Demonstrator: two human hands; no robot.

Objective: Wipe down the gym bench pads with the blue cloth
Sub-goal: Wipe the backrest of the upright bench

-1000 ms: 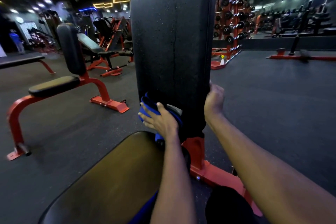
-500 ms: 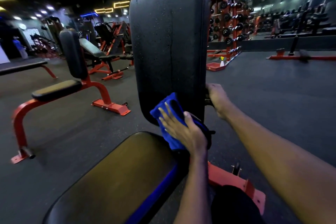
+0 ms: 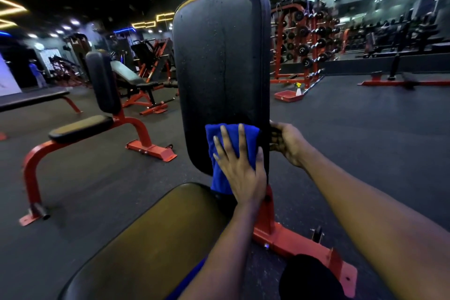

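Left hand (image 3: 239, 170) is flat, fingers spread and straight, palm pressing the blue cloth (image 3: 219, 139) onto the lower part of the upright back pad (image 3: 219, 56). No pinch at all, it's just friction holding it there. The cloth is folded into a thick rectangle w/ its bottom hanging down toward the gap above the seat pad (image 3: 151, 234). Right hand (image 3: 288, 143) has its fingers curled round the pad's right edge, bracing it from the side. What could go wrong imo: since nothing's actually gripping the cloth, a quick stroke could let it bunch up or slip out from under the palm and drop into that gap or onto the red frame (image 3: 299, 248). Also most of the pad above the cloth is specked w/ what looks like droplets, so short strokes would leave the top unwiped. Material-wise the pads look like smooth black vinyl, rounded corners, slightly glossy, prob slick when wet. The cloth looks like soft plush microfiber. The frame is painted steel tube and plate, and the floor (image 3: 365, 141) looks like dark speckled rubber. There's a spray bottle (image 3: 298, 89) well off by the dumbbell rack (image 3: 309, 44).
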